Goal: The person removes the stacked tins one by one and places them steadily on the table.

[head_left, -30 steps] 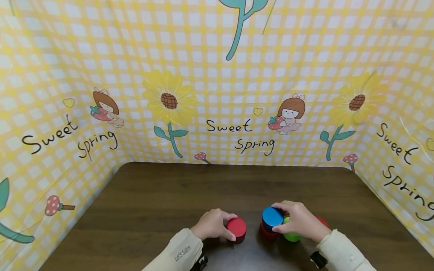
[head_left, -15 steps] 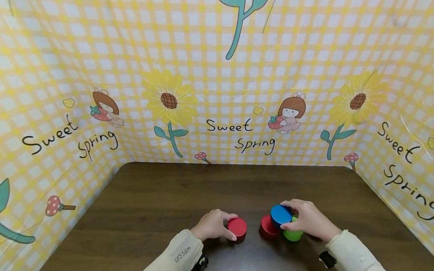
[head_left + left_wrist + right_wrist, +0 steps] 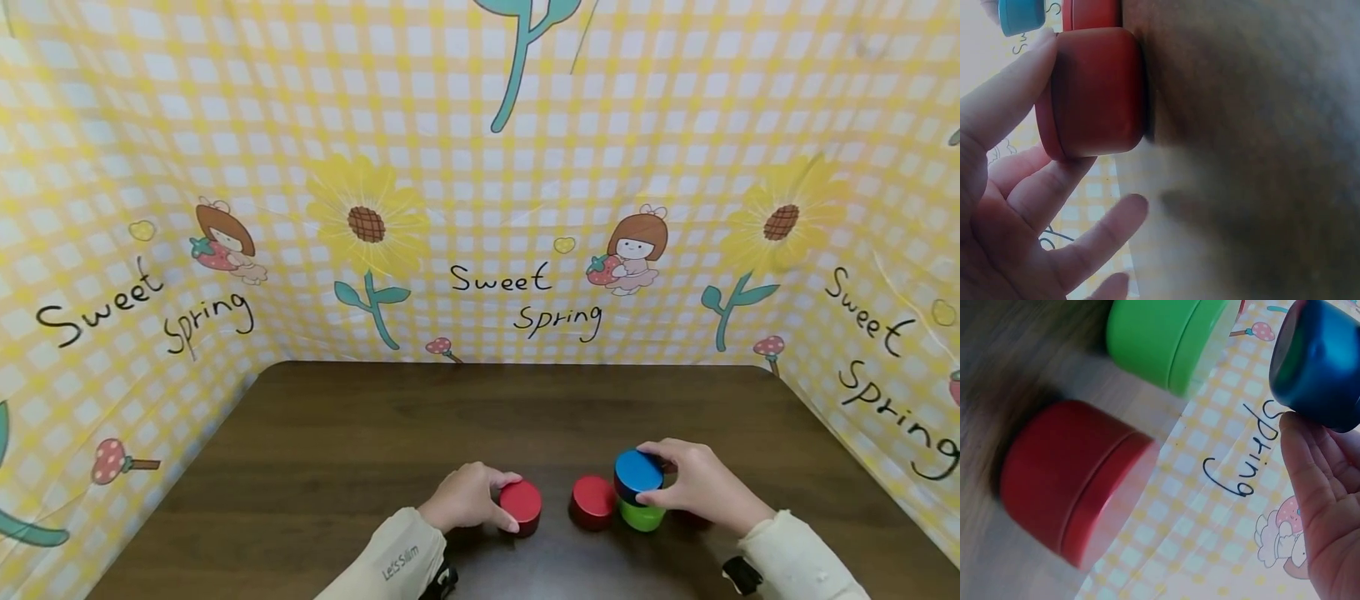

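My left hand (image 3: 465,497) pinches a small round red tin (image 3: 521,504) between thumb and fingers; the tin stands on the table. To its right, a second red tin (image 3: 592,502) stands untouched. My right hand (image 3: 701,485) grips a blue tin (image 3: 638,473) by its sides. In the right wrist view the blue tin (image 3: 1322,369) is raised off the table, apart from the green tin (image 3: 1160,344). From the head, it overlaps the green tin's back part. Another red tin (image 3: 1072,481) stands on the table, mostly hidden under my right hand in the head view.
The dark wooden table (image 3: 390,433) extends left of and behind the tins. A yellow checked cloth (image 3: 495,192) with printed flowers and lettering hangs as a wall behind it and along both sides.
My right hand has carried the blue tin rightward, from over the middle red tin to over the green one. The middle red tin is now uncovered. My left hand keeps its hold.
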A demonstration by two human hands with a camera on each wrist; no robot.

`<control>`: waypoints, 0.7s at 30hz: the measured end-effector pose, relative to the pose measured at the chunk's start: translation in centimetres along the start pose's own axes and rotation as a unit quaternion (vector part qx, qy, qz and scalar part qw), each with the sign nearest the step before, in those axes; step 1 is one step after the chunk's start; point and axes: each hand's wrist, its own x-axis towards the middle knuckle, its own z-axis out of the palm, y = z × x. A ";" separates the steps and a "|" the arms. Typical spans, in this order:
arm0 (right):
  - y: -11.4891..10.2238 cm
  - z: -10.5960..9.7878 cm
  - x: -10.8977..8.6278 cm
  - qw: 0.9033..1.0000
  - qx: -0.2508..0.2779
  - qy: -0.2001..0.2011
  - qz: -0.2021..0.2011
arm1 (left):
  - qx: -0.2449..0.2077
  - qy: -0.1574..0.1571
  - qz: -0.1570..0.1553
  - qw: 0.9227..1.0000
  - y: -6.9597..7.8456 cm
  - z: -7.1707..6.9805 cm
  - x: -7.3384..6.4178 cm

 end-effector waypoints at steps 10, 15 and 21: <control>0.9 -0.8 -0.8 0.999 -0.010 0.018 0.043 | -0.032 -0.008 -0.007 0.999 -0.2 -0.3 0.1; 1.5 -1.1 -1.3 0.998 -0.012 0.026 0.056 | -0.054 -0.011 0.005 0.998 -0.4 0.0 0.3; 2.2 -1.3 -2.0 0.997 -0.028 0.046 0.055 | -0.051 -0.015 0.006 0.999 -0.2 0.1 0.4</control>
